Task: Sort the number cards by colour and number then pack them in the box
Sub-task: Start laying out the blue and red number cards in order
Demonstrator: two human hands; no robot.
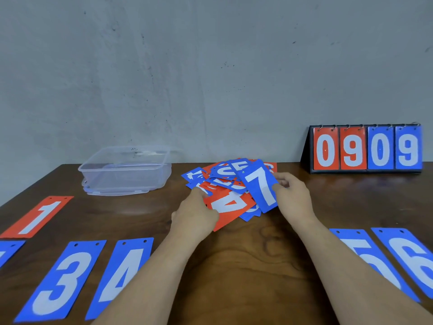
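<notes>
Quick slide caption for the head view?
Right hand pinches blue 7 card over mixed pile; left hand rests on red 4 card.

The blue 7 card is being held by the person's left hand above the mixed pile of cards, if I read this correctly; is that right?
Not quite: the head view shows the right hand pinching the blue 7 card above the mixed pile of cards; the left hand touches the red 4 card.

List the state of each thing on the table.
Box: open, empty.
Pile: mixed, unsorted.
Blue 7: pinched by right hand, over pile.
Left hand: rests on pile.
Red 1: flat, face up.
Blue 3, blue 4, blue 5, blue 6: flat, face up.
Scoreboard: upright, showing 0909.
</notes>
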